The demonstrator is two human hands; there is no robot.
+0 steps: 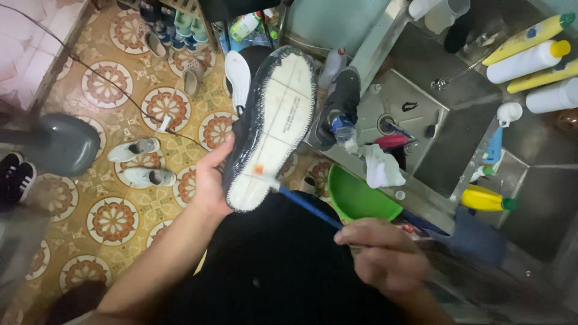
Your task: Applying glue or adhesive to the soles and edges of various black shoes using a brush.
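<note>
Green basin [361, 201], steel sink [445, 129], bottles [527, 60]

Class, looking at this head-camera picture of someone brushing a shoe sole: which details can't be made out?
- Upper of the dark shoe with white sole: turned away from the camera.
- Left hand fingers: hidden behind the shoe.
- Blue-handled brush bristles: too small, blurred.
- Right hand: blurred.

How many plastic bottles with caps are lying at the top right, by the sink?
4: a yellow bottle with a green cap, a white one with a yellow cap, a yellow one below it, and a white one at the edge. More may be hidden.
</note>
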